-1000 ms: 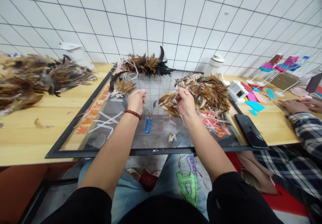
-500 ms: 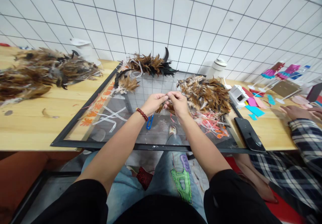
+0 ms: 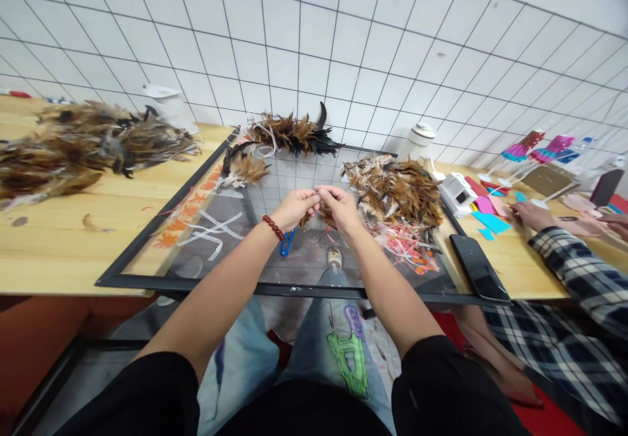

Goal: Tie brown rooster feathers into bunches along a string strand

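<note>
Left hand (image 3: 294, 206) and right hand (image 3: 339, 206) meet above the bench (image 3: 73, 253), each grip pinching brown feathers (image 3: 314, 215): weightless, soft, easily crushed; best held by the quills.

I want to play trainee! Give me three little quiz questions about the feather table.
1. True or false: the left hand and right hand meet over the black-framed glass panel.
2. What small blue tool lies under the left wrist: A snips, B spoon?
3. What lies right of the big brown feather pile, near the table edge?

Key: 1 true. 2 A. 3 a black phone.
</note>
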`<state>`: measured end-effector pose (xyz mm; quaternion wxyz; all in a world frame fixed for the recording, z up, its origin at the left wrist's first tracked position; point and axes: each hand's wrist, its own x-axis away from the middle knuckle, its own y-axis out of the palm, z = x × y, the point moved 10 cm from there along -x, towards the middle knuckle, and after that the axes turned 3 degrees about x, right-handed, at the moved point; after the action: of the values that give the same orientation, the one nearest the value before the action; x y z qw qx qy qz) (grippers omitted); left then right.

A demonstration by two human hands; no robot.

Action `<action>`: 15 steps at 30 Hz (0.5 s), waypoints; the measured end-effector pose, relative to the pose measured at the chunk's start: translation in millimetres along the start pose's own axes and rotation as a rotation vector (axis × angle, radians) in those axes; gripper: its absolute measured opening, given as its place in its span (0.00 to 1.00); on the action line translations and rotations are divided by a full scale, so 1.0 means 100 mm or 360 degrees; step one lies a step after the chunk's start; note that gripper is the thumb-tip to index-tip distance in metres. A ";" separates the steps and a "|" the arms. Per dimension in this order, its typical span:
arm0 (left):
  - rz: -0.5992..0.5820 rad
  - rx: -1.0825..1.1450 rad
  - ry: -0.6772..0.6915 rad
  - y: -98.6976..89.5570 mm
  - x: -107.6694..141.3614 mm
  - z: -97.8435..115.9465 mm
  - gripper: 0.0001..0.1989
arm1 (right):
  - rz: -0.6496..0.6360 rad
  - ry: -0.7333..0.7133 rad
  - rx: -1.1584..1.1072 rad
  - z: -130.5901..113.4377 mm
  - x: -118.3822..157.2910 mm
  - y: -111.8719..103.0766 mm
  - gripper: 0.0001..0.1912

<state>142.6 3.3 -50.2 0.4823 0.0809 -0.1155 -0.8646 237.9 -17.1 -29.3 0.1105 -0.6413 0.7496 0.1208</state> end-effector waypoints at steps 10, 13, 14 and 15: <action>0.0049 0.0038 0.0059 -0.01 0.05 0.12 0.08 | 0.0122 -0.0046 -0.0002 -0.04 0.00 -0.08 0.14; 0.0282 0.0130 0.0273 -0.28 0.01 0.31 0.07 | 0.0280 0.0015 0.0074 0.08 -0.01 -0.19 0.16; 0.0418 0.0191 0.0359 -0.42 0.01 0.38 0.07 | 0.0338 0.0006 0.0123 0.09 -0.01 -0.24 0.15; 0.0573 0.0261 0.0435 -0.57 0.03 0.43 0.08 | 0.0381 -0.0011 0.0181 0.09 0.00 -0.27 0.14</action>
<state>83.5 35.6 -24.7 0.6317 0.2141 -0.1316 -0.7333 265.1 -17.8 -39.2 0.1342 -0.5396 0.8260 0.0926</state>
